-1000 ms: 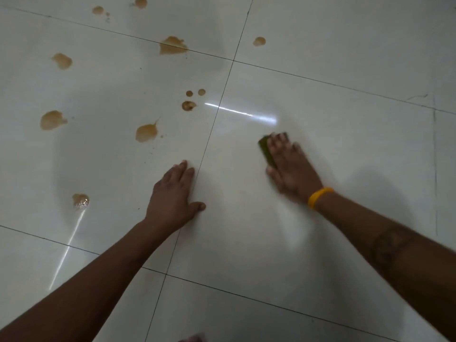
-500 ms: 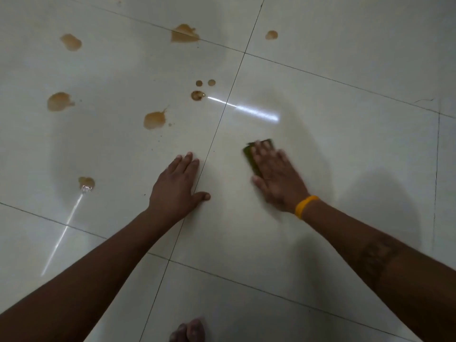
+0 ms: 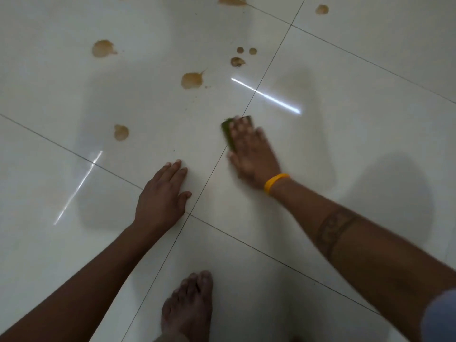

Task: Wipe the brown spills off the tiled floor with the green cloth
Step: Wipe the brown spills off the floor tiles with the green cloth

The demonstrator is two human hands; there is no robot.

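Observation:
My right hand (image 3: 250, 154), with a yellow band at the wrist, presses the folded green cloth (image 3: 227, 134) flat on the white tiled floor (image 3: 345, 144), right at a grout line. Only the cloth's left edge and top corner show past my fingers. My left hand (image 3: 161, 197) lies flat on the tile with fingers spread, holding nothing. Several brown spills lie beyond the cloth: one blot (image 3: 192, 80) up and to the left, a cluster of three small drops (image 3: 238, 61), a round spot (image 3: 121, 132) at the left, and a larger blot (image 3: 102, 48) further back.
A bare foot (image 3: 188, 309) stands on the tile at the bottom centre. More brown spots sit at the top edge (image 3: 321, 9). Bright light streaks reflect off the glossy floor.
My right hand has slid the cloth leftward to the grout line. The view has tilted down, bringing the foot into sight. My left hand stayed planted.

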